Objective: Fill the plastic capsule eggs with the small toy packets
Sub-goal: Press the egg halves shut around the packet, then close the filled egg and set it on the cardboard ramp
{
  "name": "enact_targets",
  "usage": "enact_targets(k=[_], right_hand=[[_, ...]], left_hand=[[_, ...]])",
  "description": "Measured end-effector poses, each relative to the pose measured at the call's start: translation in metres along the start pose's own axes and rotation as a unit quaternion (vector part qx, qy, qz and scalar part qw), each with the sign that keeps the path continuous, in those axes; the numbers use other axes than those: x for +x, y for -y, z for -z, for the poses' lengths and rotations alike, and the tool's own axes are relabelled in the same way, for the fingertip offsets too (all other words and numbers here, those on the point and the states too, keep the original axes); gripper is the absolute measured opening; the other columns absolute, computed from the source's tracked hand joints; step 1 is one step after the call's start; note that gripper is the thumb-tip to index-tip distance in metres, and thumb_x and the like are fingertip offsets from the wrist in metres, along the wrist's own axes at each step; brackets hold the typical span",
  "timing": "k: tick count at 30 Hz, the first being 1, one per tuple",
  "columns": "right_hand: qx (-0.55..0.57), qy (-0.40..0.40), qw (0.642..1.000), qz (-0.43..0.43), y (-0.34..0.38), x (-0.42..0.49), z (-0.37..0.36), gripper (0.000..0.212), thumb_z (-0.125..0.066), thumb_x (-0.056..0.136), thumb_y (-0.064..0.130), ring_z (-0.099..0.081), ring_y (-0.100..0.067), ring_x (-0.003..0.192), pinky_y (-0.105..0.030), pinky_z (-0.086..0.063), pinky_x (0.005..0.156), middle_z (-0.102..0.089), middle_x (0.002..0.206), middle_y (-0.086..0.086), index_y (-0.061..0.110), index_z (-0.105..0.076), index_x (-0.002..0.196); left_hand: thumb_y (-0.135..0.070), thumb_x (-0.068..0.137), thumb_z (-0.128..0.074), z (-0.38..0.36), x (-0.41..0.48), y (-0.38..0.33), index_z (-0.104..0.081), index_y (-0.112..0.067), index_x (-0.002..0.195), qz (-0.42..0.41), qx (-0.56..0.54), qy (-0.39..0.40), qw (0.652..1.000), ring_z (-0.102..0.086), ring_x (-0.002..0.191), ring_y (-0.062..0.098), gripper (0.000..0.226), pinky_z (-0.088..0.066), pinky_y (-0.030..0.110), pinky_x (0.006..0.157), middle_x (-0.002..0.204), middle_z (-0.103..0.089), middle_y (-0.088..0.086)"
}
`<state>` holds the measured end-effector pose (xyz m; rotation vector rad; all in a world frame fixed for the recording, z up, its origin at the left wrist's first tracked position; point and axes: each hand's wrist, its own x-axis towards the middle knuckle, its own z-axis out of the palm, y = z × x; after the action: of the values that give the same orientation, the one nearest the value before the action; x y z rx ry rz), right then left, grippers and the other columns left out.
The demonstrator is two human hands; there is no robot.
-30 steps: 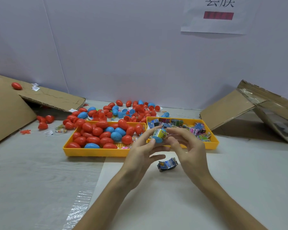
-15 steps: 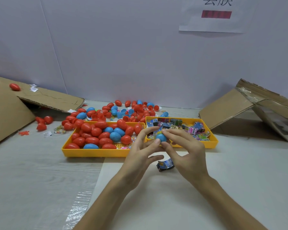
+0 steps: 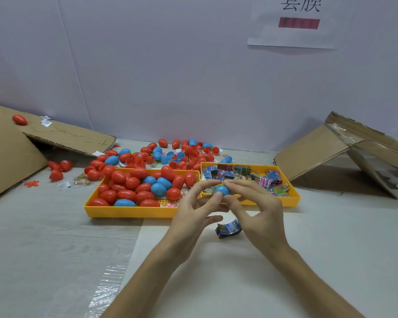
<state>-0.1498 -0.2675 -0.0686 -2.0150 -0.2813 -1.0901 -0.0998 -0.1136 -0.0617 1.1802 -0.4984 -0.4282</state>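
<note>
Egg [image 3: 222, 190]: a blue one was held in the air between both hands, just before the near rim of the packet tray; a strip of yellow was seen at its top.
Left hand [image 3: 193, 216]: the egg was gripped from 9 o'clock, the thumb pressed on its near side and the forefinger arched over the top; the other fingers were loosely bent.
Right hand [image 3: 260, 214]: the egg was pinched from 3 o'clock by thumb and forefinger; the remaining fingers were spread.
Packet [image 3: 228, 229]: one curled packet was left on the desk [image 3: 55, 237] at 6 o'clock of the egg, seen under the hands.
Egg tray [image 3: 129, 212]: yellow, placed at 10 o'clock of the hands, filled with closed red and blue eggs.
Packet tray [image 3: 294, 198]: yellow, set against the egg tray's right end, loaded with printed packets.
Loose eggs [image 3: 184, 154]: scattered at 12 o'clock behind both trays, mostly red, some in halves.
Cardboard [image 3: 313, 152]: sheets were propped at 9 and 3 o'clock.
</note>
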Motion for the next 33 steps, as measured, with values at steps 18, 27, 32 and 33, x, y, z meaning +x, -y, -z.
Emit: enact_targets(k=[18, 27, 32, 33], right_hand=[[0.291, 0.124, 0.894, -0.318, -0.005, 0.012, 0.016, 0.025, -0.072, 0.079, 0.019, -0.068, -0.017, 0.095, -0.028, -0.055, 0.074, -0.074, 0.106, -0.001, 0.025, -0.080, 0.102], [0.400, -0.020, 0.798, -0.450, -0.023, 0.026, 0.033, 0.039, -0.073, 0.075, 0.023, -0.074, -0.016, 0.084, -0.023, -0.057, 0.065, -0.075, 0.103, -0.003, 0.016, -0.072, 0.114], [0.395, -0.024, 0.731, -0.556, -0.042, 0.049, 0.061, 0.027, -0.066, 0.086, 0.014, -0.071, -0.015, 0.076, -0.023, -0.056, 0.059, -0.075, 0.096, -0.008, 0.008, -0.068, 0.112], [0.400, -0.031, 0.727, -0.558, -0.046, 0.059, 0.069, 0.022, -0.061, 0.091, 0.013, -0.069, -0.014, 0.074, -0.022, -0.055, 0.059, -0.074, 0.094, -0.009, 0.007, -0.067, 0.112]], left_hand=[[-0.018, 0.103, -0.056, 0.003, 0.005, 0.003, -0.065, -0.015, 0.103, -0.044, 0.134, -0.081, 0.987, -0.072, 0.070, 0.014, 0.009, -0.055, 0.020, 0.062, 0.081, -0.075, 0.000], [-0.029, 0.098, -0.061, 0.001, 0.000, 0.024, -0.060, -0.027, 0.124, -0.137, 0.556, 0.055, 0.818, -0.058, 0.106, 0.006, 0.027, -0.047, 0.025, 0.090, 0.118, -0.065, -0.013], [-0.023, 0.098, -0.058, 0.002, 0.002, 0.031, -0.060, -0.030, 0.128, -0.118, 0.604, 0.108, 0.781, -0.046, 0.115, 0.013, 0.030, -0.039, 0.027, 0.095, 0.122, -0.059, -0.010], [-0.022, 0.098, -0.058, 0.002, 0.002, 0.032, -0.061, -0.029, 0.127, -0.120, 0.598, 0.106, 0.786, -0.046, 0.114, 0.012, 0.030, -0.039, 0.025, 0.093, 0.120, -0.059, -0.009]])
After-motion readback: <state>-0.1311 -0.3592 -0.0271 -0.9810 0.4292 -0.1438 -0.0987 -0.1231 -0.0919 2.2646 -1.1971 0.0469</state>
